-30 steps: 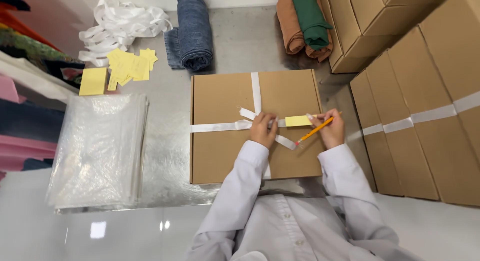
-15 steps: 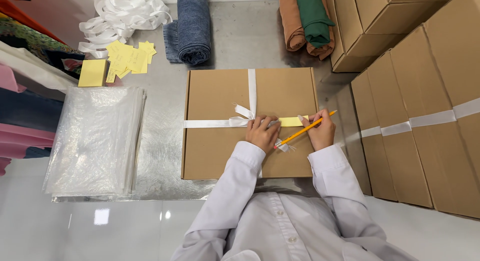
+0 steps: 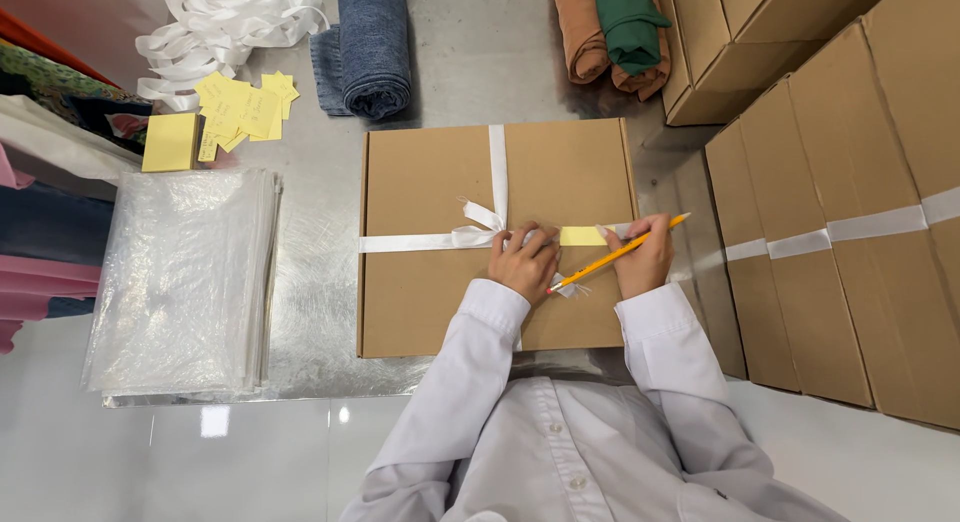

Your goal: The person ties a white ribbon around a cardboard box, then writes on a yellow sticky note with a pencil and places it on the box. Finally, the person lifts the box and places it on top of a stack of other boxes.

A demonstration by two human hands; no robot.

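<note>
My left hand (image 3: 522,262) presses the small yellow paper note (image 3: 583,236) flat on the brown cardboard box (image 3: 430,182), fingers curled, holding nothing. My right hand (image 3: 640,257) grips the yellow pencil (image 3: 620,252) tight. I should keep the note still.

Scuffed steel tabletop (image 3: 470,72) under glaring overhead light, white glossy floor (image 3: 200,452) below, stacked cardboard cartons (image 3: 850,132) alongside.

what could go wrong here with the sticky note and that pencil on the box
The small yellow sticky note sits on the white ribbon of the flat brown cardboard box, so it may stick poorly and slip. The yellow pencil in the right hand could snag the bow beside the left hand.
</note>
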